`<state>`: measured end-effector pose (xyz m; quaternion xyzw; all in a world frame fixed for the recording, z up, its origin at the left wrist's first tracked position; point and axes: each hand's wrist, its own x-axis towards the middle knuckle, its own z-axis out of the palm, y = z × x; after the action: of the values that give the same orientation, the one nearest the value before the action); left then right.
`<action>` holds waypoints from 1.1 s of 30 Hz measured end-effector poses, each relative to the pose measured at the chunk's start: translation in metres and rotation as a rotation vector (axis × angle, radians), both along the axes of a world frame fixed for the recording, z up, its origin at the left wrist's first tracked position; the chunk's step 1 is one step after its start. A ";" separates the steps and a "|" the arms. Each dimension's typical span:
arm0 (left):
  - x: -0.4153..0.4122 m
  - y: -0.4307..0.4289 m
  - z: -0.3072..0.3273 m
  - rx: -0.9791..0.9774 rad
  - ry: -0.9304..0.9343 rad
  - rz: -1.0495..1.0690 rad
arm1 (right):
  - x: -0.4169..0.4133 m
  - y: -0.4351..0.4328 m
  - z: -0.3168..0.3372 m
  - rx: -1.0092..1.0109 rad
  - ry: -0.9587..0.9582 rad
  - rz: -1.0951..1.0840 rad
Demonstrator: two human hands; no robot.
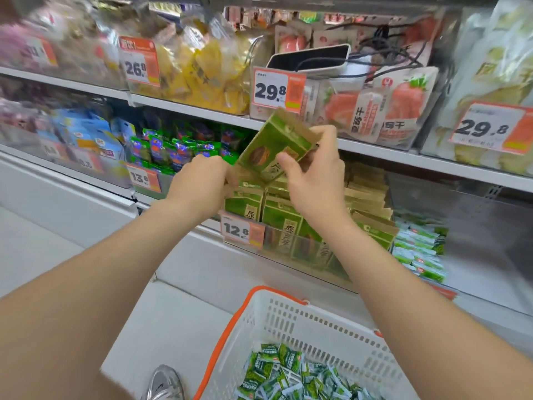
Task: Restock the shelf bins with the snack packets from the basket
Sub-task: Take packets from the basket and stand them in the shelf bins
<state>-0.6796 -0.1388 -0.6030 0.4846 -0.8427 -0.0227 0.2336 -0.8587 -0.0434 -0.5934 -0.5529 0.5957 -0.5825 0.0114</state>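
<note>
Green-and-brown snack packet (274, 145) hanging tilted just above its shelf bin (288, 249).
The right hand (314, 180) is pinching its right edge; the left hand (199, 180) is touching its lower corner with curled fingers, grip unclear. Below, a white basket (288, 316) is holding small green sachets (288, 376).

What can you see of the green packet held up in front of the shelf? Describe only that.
The green packet is a pouch, paper-like, with brown edges, a round brown picture and dark characters. It is tilted, pinched by the right hand above the bin of like packets. The left hand is at its lower corner; contact unclear.
</note>
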 end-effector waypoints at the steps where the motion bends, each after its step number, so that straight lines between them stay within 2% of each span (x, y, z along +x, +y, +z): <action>1: 0.000 -0.001 0.001 0.001 0.025 -0.001 | -0.001 -0.006 -0.001 0.064 0.064 0.018; 4: 0.001 -0.005 0.004 0.021 0.068 -0.017 | -0.002 -0.018 0.001 0.219 0.289 0.067; 6: 0.001 -0.008 0.005 0.036 0.079 -0.033 | -0.003 -0.028 0.008 0.239 0.384 0.042; 9: 0.002 -0.011 0.005 0.041 0.098 -0.051 | -0.004 -0.048 0.022 0.219 0.470 -0.001; 14: 0.002 -0.015 0.005 0.057 0.121 -0.062 | 0.003 -0.072 0.028 0.519 0.590 0.057; 21: 0.004 -0.016 0.006 0.066 0.124 -0.091 | 0.012 -0.091 0.057 0.767 0.873 0.124; 23: 0.002 -0.016 0.007 0.038 0.174 -0.172 | 0.013 -0.092 0.066 0.844 0.931 0.178; 24: 0.001 -0.016 0.008 0.035 0.197 -0.221 | 0.010 -0.088 0.073 0.879 0.940 0.217; 26: -0.002 -0.014 0.011 0.049 0.206 -0.265 | -0.003 -0.079 0.083 0.917 0.743 0.320; 28: -0.003 -0.016 0.011 0.057 0.223 -0.273 | -0.019 -0.075 0.077 0.799 0.483 0.328; 29: -0.004 -0.016 0.010 0.049 0.242 -0.283 | -0.024 -0.075 0.069 0.724 0.438 0.289; 31: -0.005 -0.018 0.011 0.038 0.247 -0.307 | -0.030 -0.081 0.051 0.672 0.502 0.247; 33: -0.007 -0.019 0.013 0.018 0.143 -0.302 | -0.033 -0.087 0.034 0.700 0.588 0.270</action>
<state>-0.6868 -0.1577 -0.5896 0.3517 -0.8869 -0.0993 0.2826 -0.8914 -0.1303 -0.5590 -0.7297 0.6571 -0.1587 0.1034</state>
